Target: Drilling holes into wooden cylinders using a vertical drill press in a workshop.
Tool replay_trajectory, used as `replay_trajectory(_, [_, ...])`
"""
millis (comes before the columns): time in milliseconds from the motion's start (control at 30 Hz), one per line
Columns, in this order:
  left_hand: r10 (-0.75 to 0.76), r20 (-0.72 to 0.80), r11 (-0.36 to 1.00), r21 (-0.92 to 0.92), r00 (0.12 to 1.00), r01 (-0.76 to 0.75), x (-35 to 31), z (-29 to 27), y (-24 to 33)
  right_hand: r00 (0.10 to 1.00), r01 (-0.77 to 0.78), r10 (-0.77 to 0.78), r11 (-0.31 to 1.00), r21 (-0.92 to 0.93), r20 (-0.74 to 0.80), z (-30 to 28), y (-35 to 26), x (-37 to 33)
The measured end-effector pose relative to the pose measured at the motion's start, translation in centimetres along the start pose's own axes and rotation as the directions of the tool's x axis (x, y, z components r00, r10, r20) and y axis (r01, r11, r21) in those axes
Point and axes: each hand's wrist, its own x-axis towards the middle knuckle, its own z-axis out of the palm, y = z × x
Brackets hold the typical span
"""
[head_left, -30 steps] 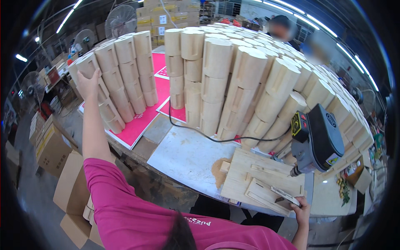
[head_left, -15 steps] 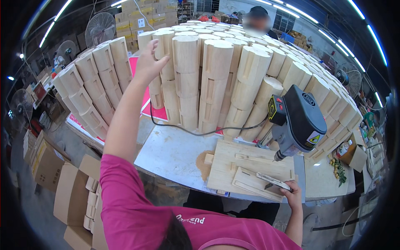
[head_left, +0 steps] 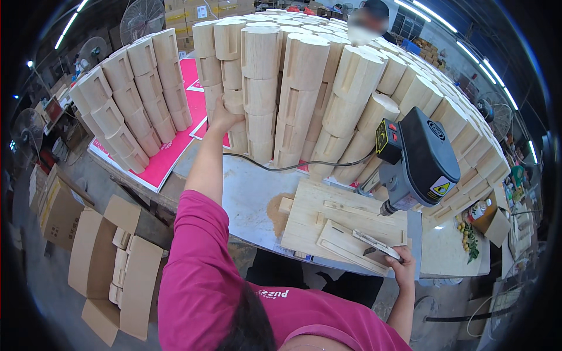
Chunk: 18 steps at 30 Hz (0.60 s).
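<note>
Tall stacks of pale wooden cylinders (head_left: 261, 55) with grooved sides stand across the table. My left hand (head_left: 223, 119) reaches in low at the stacks' left end. Its thumb lies across the front of a wooden cylinder (head_left: 237, 139), and its fingers go round the side, partly hidden. Near the table's front edge, my right hand (head_left: 401, 264) is closed on the end of a narrow pale strip with a dark part under it (head_left: 374, 242). That strip lies over a wooden jig board (head_left: 304, 219) with battens. The black and grey drill press (head_left: 424, 158) stands above the board, its chuck clear of it.
A black cable (head_left: 275, 169) runs along the stacks' foot to the drill. Sawdust (head_left: 276, 213) lies left of the board. More stacks (head_left: 117, 99) stand on pink sheets (head_left: 157, 164) at left. An open carton (head_left: 88, 263) holds wooden pieces. Another person (head_left: 369, 20) is behind the stacks.
My left hand has come down from the stack tops to a lower cylinder and closed round it. The right hand keeps its hold on the strip. The whole view has shifted slightly.
</note>
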Motion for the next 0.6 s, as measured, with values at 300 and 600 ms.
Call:
replay_trajectory(300, [0.141,-0.512,0.989,0.109,0.847,-0.099,-4.1,-0.9,-1.8,0.999,0.047,-0.044,0.994,-0.103,0.028,-0.5,-0.5,-0.6])
replay_trajectory(600, [-0.154,0.066,0.350,-0.930,0.986,0.117,-20.6,-1.9,2.3,0.997,0.010,0.001,0.989,-0.147,0.074,-1.0,-0.9,-0.2])
